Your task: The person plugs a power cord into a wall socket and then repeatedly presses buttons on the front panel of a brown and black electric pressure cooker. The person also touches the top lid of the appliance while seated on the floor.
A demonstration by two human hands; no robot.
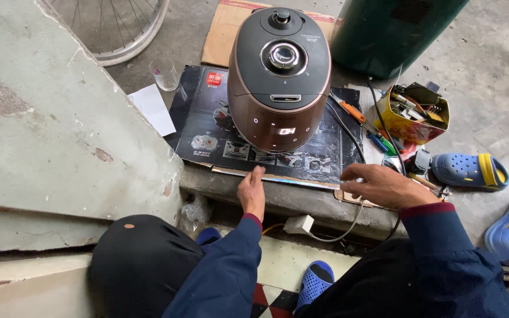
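We see a rice cooker (279, 76), copper and black, standing on a flat dark box (201, 126) on the floor, its front display lit. The left hand (252, 191) rests at the near edge of the box, just in front of the cooker, fingers loose and holding nothing. The right hand (384, 185) lies open, palm down, at the right near corner of the box, its fingertips touching the edge; it grasps nothing.

A black cable (349, 126) runs along the right side of the cooker, and a white cable with a plug (299, 224) hangs below the step. Right of the cooker lie screwdrivers (349, 109) and a yellow tin (417, 115) of tools. Behind stand a glass (164, 73), a cardboard sheet (225, 29), a green drum (393, 32) and a bicycle wheel (119, 29). Blue sandals (469, 171) lie at the right.
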